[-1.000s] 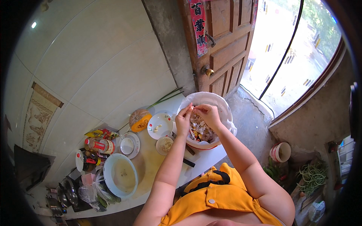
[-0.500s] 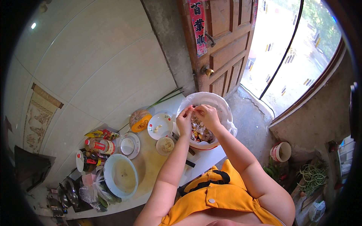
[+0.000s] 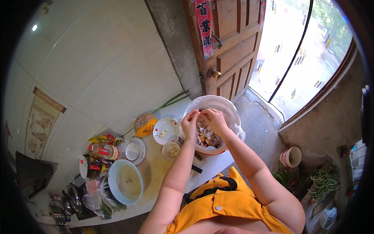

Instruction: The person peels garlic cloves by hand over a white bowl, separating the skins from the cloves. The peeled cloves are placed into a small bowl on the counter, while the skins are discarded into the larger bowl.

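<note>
Above a bin (image 3: 208,102) lined with a white plastic bag, my two hands meet with their fingertips pinched together. Between my left hand (image 3: 190,125) and my right hand (image 3: 214,119) is a tiny pale piece that looks like a garlic clove, mostly hidden by the fingers. Inside the bin lie food scraps (image 3: 207,135), with papery peels among them. Left of my left hand, a white plate (image 3: 170,137) carries several peeled garlic cloves (image 3: 163,133). A small bowl (image 3: 170,151) with pale bits in it sits beside my left forearm.
On the counter are a cut pumpkin (image 3: 145,125), green onions (image 3: 171,101), stacked dishes (image 3: 134,150), a light-blue basin (image 3: 125,182) with cloudy water, bottles (image 3: 103,151) and a black-handled knife (image 3: 196,169). A wooden door (image 3: 233,46) stands open beyond the bin. A bucket (image 3: 290,156) stands at right.
Both hands stay over the bin, fingertips still together. Only the fingers have shifted slightly; the objects around them have not moved.
</note>
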`<state>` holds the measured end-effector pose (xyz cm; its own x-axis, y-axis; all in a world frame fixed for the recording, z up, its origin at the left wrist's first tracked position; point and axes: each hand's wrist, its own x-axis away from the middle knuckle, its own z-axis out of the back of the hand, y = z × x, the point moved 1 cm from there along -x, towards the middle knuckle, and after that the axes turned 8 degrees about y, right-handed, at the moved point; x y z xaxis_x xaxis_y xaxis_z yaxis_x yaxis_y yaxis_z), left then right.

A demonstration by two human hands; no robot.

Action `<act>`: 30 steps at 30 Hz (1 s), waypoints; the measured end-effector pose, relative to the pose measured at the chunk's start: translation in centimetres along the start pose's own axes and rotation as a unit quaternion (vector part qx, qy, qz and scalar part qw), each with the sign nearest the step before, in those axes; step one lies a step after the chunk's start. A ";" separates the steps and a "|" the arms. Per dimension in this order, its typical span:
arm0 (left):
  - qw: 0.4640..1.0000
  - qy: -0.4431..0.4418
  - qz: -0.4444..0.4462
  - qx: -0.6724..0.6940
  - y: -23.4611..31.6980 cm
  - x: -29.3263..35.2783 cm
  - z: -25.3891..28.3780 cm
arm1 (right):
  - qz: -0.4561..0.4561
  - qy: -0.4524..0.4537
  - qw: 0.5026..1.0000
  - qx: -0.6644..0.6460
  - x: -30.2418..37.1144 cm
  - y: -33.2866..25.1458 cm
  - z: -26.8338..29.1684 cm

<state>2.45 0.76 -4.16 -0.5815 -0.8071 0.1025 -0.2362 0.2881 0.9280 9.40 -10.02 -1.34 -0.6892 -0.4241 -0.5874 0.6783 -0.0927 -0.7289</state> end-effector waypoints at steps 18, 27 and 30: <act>0.982 -0.115 0.151 0.020 1.8 -0.3 0.1 | -0.170 0.017 0.980 -0.101 0.2 1.5 -0.1; 0.960 -0.166 0.188 0.124 0.7 -1.7 1.3 | -0.245 0.059 0.948 -0.193 0.5 3.5 -0.7; 0.962 -0.147 0.191 0.131 0.7 -1.7 1.2 | -0.184 0.037 0.971 -0.147 0.5 2.7 -0.5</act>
<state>2.33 2.90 -4.11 -0.8506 -0.4476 0.2760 -0.1279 0.6852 0.7171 10.81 -10.05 -3.74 -0.8950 -0.3445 -0.2833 0.2878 0.0393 -0.9569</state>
